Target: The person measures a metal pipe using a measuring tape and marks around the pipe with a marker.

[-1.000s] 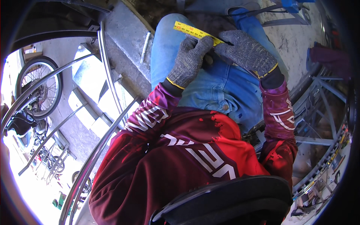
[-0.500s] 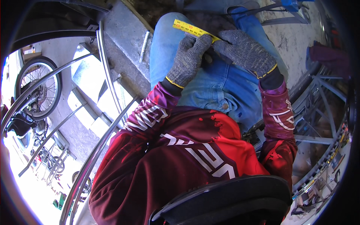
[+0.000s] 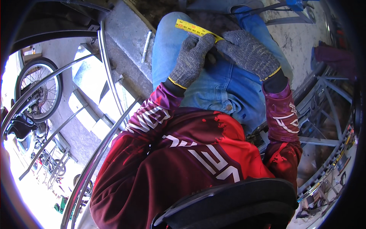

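Observation:
Both of my hands wear grey knitted gloves with yellow cuffs and meet above my lap. A yellow tape measure blade (image 3: 193, 29) slants from beyond my left knee down to between the hands. My left hand (image 3: 192, 57) grips the blade, its thumb and fingers closed at the lower edge. My right hand (image 3: 249, 53) is closed at the blade's lower right end, thumb and fingertips pressed against it. Whether a tape case sits inside the right hand is hidden. My blue jeans (image 3: 217, 89) lie beneath both hands.
A thin silvery rod (image 3: 146, 46) lies on a grey slab (image 3: 127, 38) left of my knee. Long shiny metal tubes (image 3: 108, 72) curve down my left side. A bicycle-like wheel (image 3: 39, 89) stands farther left. At the right is a grey metal frame (image 3: 328, 107).
Almost nothing differs. The two hands and the tape blade have shifted very slightly, and the grip looks the same.

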The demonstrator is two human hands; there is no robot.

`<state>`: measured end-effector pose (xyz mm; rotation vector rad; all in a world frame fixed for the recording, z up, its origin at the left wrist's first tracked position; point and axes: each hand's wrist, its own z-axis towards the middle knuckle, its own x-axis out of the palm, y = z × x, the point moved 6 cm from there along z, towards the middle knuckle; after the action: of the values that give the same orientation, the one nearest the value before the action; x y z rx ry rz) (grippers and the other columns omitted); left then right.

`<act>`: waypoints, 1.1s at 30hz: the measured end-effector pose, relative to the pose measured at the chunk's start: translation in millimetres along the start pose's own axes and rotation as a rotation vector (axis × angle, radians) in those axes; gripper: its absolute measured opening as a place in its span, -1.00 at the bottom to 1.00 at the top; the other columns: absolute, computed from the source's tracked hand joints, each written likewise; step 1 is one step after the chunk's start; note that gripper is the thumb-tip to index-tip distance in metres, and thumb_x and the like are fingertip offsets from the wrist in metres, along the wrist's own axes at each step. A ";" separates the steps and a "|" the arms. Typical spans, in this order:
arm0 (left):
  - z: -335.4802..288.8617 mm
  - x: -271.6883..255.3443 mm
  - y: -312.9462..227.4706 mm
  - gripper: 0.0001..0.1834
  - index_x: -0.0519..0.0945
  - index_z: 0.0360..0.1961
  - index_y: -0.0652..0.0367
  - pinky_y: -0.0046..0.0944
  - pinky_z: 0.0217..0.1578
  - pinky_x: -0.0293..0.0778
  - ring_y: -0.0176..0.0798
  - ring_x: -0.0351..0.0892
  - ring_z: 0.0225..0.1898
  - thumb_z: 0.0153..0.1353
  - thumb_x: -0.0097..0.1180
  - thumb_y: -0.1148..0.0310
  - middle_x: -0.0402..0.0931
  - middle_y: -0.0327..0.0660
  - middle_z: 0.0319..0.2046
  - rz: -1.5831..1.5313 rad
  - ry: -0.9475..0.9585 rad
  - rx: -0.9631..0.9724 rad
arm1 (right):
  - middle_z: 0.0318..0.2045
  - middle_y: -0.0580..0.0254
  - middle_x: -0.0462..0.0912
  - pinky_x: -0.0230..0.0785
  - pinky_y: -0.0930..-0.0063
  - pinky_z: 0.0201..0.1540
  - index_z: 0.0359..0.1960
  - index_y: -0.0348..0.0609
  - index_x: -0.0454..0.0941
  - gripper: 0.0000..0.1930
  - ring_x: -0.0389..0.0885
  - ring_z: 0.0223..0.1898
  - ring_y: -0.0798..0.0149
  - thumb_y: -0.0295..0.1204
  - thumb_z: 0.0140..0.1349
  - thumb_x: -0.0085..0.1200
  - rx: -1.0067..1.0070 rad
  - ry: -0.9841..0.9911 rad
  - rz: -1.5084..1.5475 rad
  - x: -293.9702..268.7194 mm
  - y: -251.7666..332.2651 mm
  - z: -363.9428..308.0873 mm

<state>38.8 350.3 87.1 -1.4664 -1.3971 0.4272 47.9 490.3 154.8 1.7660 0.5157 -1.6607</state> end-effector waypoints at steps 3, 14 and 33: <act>1.2 0.5 2.8 -0.59 0.61 -0.27 0.26 -0.39 -0.54 0.35 -0.34 0.49 -0.60 0.40 0.00 0.07 0.56 -0.18 -0.61 -0.021 0.001 0.013 | -0.02 -0.06 0.59 0.44 0.08 0.06 0.01 -0.09 0.60 -0.71 0.57 0.01 -0.06 -0.27 0.37 -0.04 -0.001 0.004 -0.019 2.1 -0.5 -0.9; 2.4 1.9 3.2 -0.60 0.60 -0.28 0.28 -0.37 -0.51 0.40 -0.31 0.53 -0.57 0.39 0.03 0.10 0.57 -0.15 -0.58 -0.095 0.025 0.040 | -0.02 -0.06 0.58 0.44 0.10 0.08 0.01 -0.09 0.59 -0.71 0.56 0.02 -0.07 -0.28 0.36 -0.03 0.006 0.015 -0.017 3.7 0.0 0.4; 3.1 -0.2 5.4 -0.62 0.63 -0.32 0.25 -0.39 -0.50 0.32 -0.40 0.49 -0.56 0.40 0.01 0.13 0.58 -0.23 -0.59 -0.094 0.018 0.034 | -0.09 -0.02 0.58 0.46 0.12 0.00 -0.05 -0.09 0.61 -0.71 0.57 -0.04 -0.04 -0.23 0.37 -0.05 0.219 0.179 0.154 -2.6 0.8 11.7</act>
<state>39.2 352.5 81.3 -1.3682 -1.4318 0.3760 39.7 482.1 157.6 2.0712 0.2746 -1.5076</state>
